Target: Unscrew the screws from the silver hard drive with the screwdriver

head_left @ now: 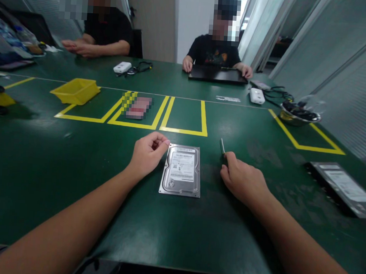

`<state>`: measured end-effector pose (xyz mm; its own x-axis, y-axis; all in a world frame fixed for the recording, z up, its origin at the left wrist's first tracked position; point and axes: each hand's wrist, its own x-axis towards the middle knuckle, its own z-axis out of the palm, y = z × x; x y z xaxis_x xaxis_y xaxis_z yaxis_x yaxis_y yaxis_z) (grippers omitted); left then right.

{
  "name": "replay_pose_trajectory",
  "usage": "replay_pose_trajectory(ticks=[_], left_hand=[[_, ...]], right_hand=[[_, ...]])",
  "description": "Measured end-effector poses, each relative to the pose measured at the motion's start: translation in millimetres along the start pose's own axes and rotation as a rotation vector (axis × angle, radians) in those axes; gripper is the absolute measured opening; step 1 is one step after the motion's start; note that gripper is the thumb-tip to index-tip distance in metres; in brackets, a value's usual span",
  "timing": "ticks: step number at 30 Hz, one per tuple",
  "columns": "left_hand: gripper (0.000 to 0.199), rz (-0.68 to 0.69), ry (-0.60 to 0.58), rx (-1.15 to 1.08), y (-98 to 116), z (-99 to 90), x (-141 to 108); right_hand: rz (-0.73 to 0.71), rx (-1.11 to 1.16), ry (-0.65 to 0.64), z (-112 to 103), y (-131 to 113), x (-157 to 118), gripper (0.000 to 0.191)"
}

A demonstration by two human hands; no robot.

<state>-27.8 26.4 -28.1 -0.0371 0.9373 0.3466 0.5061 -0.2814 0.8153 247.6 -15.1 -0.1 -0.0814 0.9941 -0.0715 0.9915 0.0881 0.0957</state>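
Note:
A silver hard drive (pixel 182 170) with a white label lies flat on the green table (pixel 127 228), in front of me. My left hand (pixel 148 153) is at its top left corner, thumb and fingers pinched together; whatever they hold, if anything, is too small to name. Right of the drive, my right hand (pixel 244 176) is closed around a screwdriver (pixel 222 146); its thin metal shaft points up and away, and the handle is mostly hidden in the fingers.
A second drive (pixel 347 186) lies at the right. Beyond are yellow tape outlines (pixel 183 132), a yellow tray (pixel 77 91), a pinkish blurred item (pixel 139 108) and a metal bowl (pixel 299 116) of dark parts. Across the table sit two people, one holding a black panel (pixel 218 74).

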Motion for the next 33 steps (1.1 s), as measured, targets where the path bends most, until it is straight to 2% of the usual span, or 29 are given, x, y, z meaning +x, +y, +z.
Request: replay_pose_trajectory(ticks=[6,12,19,24,28,33], left_hand=[[0.018,-0.037,0.011,-0.043,5.3,-2.8,-1.5],[0.018,-0.090,0.076,-0.041,0.3,-6.2,1.4],[0.019,-0.089,0.038,-0.012,1.0,-3.5,-0.3],[0.019,-0.084,0.025,0.002,0.4,-3.3,-0.1],[0.020,-0.119,0.006,-0.009,-3.1,-1.0,2.8],[0.020,-0.129,-0.008,-0.066,-8.2,5.1,7.3]], right_hand=[[0.075,-0.009,0.006,-1.7,8.1,7.9,0.029],[0.084,-0.020,0.048,-3.8,11.2,9.5,0.031],[0.097,-0.069,0.128,-5.7,13.9,2.7,0.039],[0.083,-0.086,0.168,-13.6,17.3,-8.6,0.037],[0.127,-0.093,0.177,-12.7,42.8,-22.8,0.035],[0.299,-0.177,0.121,-5.8,105.7,-51.6,0.038]])
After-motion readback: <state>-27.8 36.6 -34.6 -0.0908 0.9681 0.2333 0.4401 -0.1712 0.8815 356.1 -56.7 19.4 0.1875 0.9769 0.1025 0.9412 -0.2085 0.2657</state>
